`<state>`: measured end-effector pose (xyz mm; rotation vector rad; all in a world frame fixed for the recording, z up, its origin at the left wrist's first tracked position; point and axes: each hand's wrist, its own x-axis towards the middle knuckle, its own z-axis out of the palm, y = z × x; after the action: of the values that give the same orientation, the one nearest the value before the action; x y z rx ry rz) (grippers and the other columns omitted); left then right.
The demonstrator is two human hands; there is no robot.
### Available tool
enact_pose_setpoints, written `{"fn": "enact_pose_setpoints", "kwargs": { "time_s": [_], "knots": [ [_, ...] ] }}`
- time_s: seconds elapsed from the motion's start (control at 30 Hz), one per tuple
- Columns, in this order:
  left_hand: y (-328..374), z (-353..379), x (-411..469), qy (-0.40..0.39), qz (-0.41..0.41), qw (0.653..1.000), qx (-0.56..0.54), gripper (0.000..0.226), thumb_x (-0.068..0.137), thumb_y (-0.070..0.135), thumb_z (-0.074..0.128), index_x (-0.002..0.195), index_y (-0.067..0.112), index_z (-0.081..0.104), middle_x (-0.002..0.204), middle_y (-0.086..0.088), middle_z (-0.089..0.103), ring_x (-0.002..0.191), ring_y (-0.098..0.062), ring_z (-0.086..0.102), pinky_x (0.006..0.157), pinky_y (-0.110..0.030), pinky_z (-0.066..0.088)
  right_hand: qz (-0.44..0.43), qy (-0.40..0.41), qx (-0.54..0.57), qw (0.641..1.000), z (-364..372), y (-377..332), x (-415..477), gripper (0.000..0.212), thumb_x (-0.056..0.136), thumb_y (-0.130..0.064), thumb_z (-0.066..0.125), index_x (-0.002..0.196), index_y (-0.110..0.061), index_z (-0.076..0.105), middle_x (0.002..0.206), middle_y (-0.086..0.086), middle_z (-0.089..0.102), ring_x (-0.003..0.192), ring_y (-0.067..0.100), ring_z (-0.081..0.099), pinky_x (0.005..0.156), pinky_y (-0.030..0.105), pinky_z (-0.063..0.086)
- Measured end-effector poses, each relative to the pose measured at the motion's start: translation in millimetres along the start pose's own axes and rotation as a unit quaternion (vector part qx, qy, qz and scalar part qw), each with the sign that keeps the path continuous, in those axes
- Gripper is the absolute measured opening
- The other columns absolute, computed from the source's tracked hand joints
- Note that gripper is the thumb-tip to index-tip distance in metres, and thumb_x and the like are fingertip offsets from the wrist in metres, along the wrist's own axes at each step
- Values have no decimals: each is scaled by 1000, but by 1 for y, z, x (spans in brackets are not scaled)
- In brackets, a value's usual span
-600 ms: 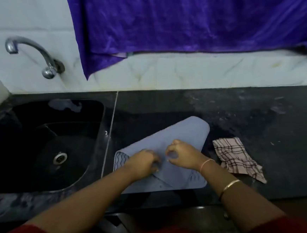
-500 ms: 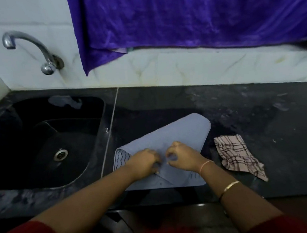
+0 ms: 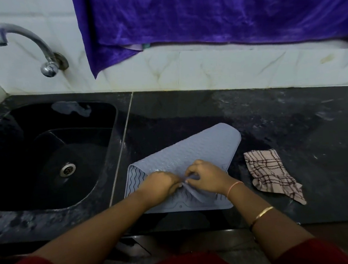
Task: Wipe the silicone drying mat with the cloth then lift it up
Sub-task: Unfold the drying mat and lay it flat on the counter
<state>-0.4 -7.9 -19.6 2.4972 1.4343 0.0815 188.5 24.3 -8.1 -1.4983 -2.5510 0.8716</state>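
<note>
Grey-blue silicone mat lay on a black stone counter at the centre of the frame, just right of a dark sink. Part of it was folded over the rest, so its plain underside faced up, and wavy ridges showed at its left and near edges.

Both forearms reached in from the bottom of the frame and met over the mat's near half. The left hand was curled with its knuckles up, fingertips pinching the edge of the folded flap. The right hand, just beside it and almost touching, had bent fingers pinching the same flap. A thin band and a gold bangle circled the right arm.

A checked cloth lay crumpled on the counter to the right of the mat, near it but apart from both hands. A chrome tap curved from the wall at upper left, and purple fabric hung across the top.
</note>
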Motion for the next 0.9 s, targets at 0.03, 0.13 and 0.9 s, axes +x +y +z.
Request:
{"fn": "enact_pose_setpoints", "kwargs": {
  "time_s": [0.03,0.13,0.9],
  "knots": [
    [0,1,1,18,-17,1000,-15,33,100,34,41,116,18,65,112,-1,68,102,-18,62,86,-28,44,-4,-2,6,1000,-3,-1,1,26,91,-31,56,110,-15,65,110,4,54,98,19,55,88,32,46],
    [-3,-1,8,74,-72,994,-47,29,101,31,40,113,17,62,109,-1,68,97,-17,62,82,-28,45,-4,8,42,999,-13,-3,4,30,94,-36,51,97,-11,67,96,7,61,85,22,57,77,32,46],
    [-45,-105,65,255,-185,949,-15,17,95,27,53,103,17,64,90,-2,69,77,-20,63,62,-32,46,-111,120,30,986,-104,-28,116,20,81,-27,70,100,-20,65,96,1,69,87,18,63,76,40,53]
  ]
}}
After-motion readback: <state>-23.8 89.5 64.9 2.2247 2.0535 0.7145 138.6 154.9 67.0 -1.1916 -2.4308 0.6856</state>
